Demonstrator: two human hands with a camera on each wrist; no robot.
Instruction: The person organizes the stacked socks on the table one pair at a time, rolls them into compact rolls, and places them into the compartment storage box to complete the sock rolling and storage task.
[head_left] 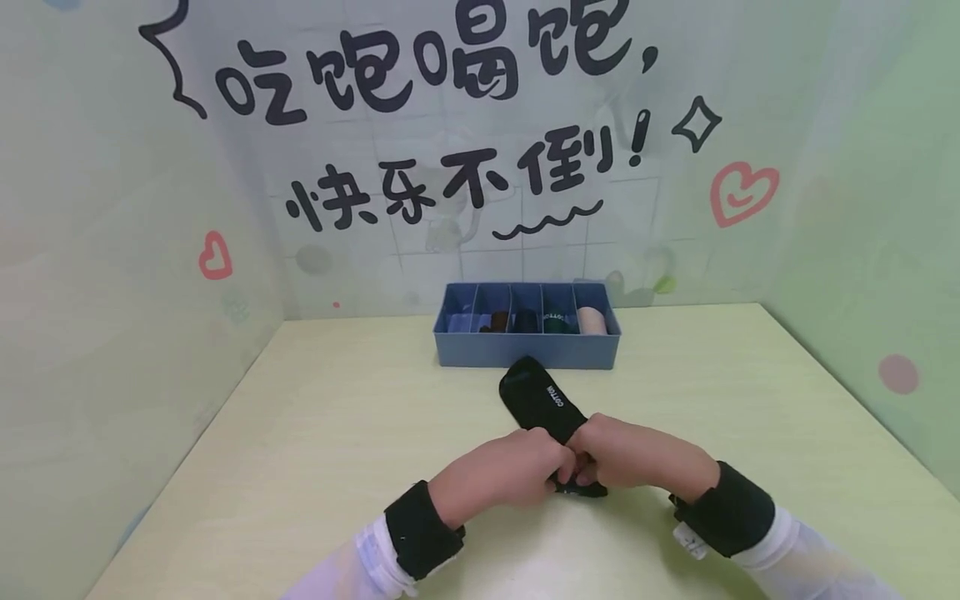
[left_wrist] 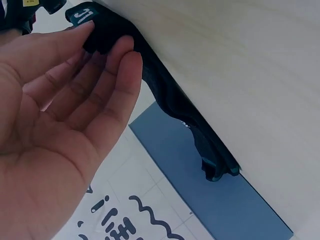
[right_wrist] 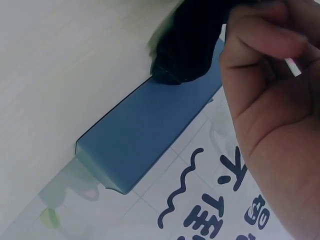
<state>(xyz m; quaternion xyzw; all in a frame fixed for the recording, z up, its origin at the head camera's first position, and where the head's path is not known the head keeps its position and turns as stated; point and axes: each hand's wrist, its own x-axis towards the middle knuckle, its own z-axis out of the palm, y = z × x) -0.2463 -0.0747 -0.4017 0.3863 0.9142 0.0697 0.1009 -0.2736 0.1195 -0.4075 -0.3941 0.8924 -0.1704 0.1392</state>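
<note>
A dark sock with small white "COTTON" lettering lies slantwise on the table, one end toward the blue box. My left hand pinches its near end between thumb and fingers; the left wrist view shows the dark fabric running out beyond the fingertips. My right hand meets the left one there, its curled fingers gripping the same end of the sock. In the right wrist view the dark sock hangs past the right hand, whose fingertips are partly hidden.
A blue divided box stands against the back wall, just beyond the sock. Rolled dark, brown and pale pink items sit in its compartments. Printed walls border the pale wooden table at the back and sides.
</note>
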